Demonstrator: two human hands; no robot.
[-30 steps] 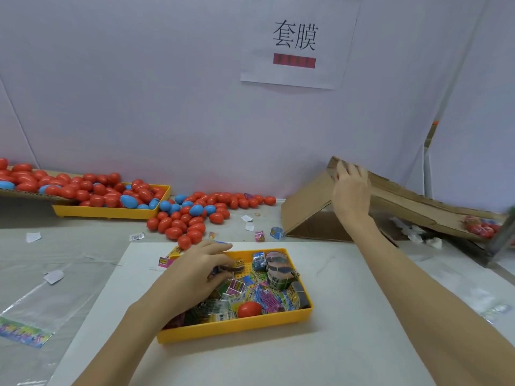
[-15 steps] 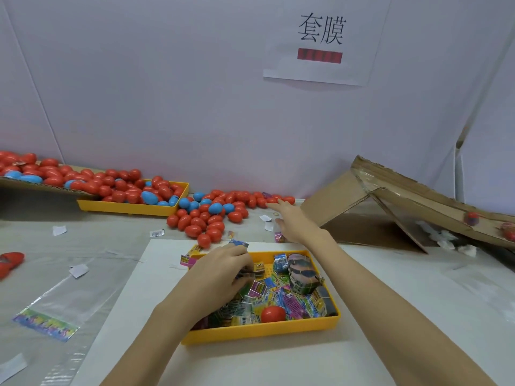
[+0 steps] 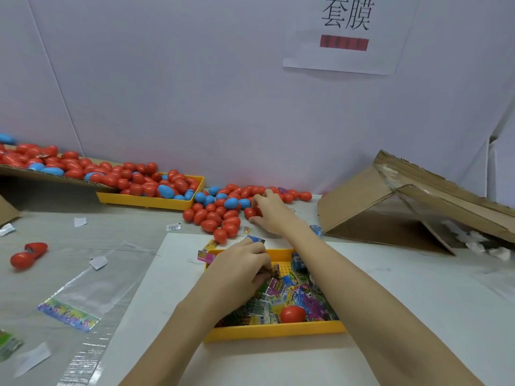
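Right side: fingers (image 3: 264, 197) curled round a red egg (image 3: 250, 212) at the near edge of the egg pile (image 3: 220, 215), thumb below; right hand (image 3: 274, 215) stretched well past the yellow tray (image 3: 278, 328); looks like a grasp just closing, egg not yet lifted.

Left side: fingers (image 3: 255, 250) clamped in a pinch on a small packet (image 3: 269, 273); left hand (image 3: 237, 271) down inside the yellow tray, on the white board (image 3: 278, 360); tray full of printed packets plus one loose egg (image 3: 292, 314).

Step, at a guess: fetching a shell to pair with the packet.

Next: firm up the grip without scattering neighbours; lift clear of the pile; bring back over the tray; probably both hands needed to open the egg and stuff the packet in; round shells on a flat table (image 3: 55, 227), so easy to send rolling if nudged.

Versus 1.0 s ago: right hand then up on the cardboard box (image 3: 362, 207) flap; half a second ago midway, fingers straight, just short of the pile; now on the egg.

Left hand: same spot, same pinch throughout.

View swung left: opened red shell (image 3: 28, 254) and clear film bag (image 3: 92, 285) now further into frame.
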